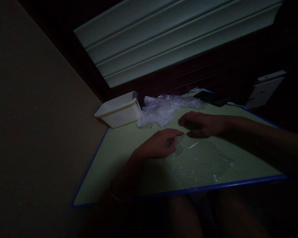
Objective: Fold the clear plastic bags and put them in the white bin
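Note:
My left hand (161,144) rests on the pale green tabletop (129,145), index finger stretched forward and the other fingers curled in. Something small and dim shows within the curl, too dark to name. A small translucent piece (179,149) lies by its thumb. Just to the right, my right hand (201,124) hovers at or just over the table, thumb and fingers apart, nothing seen between them. Flat clear plastic bags (201,162) are spread below both hands, reaching towards the blue front edge.
Behind the hands lies a heap of crumpled clear plastic bags (161,109). A white plastic bin (124,114) stands at the back left by the wall. Dark objects (211,98) sit at the back right, near a white box-like thing (264,91). The room is dim.

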The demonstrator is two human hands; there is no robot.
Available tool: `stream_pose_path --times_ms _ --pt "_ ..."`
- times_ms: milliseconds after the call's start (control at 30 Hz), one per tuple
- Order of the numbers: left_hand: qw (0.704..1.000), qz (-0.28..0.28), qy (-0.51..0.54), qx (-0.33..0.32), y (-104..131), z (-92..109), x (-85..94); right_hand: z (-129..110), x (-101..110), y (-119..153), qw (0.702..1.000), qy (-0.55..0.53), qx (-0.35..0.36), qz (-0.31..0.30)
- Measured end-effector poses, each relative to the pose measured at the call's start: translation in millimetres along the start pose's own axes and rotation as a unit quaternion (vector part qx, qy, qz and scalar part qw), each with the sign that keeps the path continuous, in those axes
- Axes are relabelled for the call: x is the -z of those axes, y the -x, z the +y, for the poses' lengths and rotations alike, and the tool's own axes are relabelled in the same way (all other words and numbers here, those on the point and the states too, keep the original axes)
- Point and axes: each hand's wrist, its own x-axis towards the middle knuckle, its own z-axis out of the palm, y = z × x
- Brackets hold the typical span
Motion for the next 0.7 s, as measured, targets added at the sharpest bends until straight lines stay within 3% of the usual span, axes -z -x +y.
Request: stream_pose_path --times_ms 400,700 --pt "1.000 -0.006 -0.012 -0.004 -0.6 1.4 0.5 -1.0 3.3 0.7 1.000 -0.007 -0.010 -0.009" --pt "1.000 -0.004 -0.018 -0.002 -0.5 -1.0 -0.5 -9.1 -5.4 -6.7 0.998 0.039 -0.026 0.041"
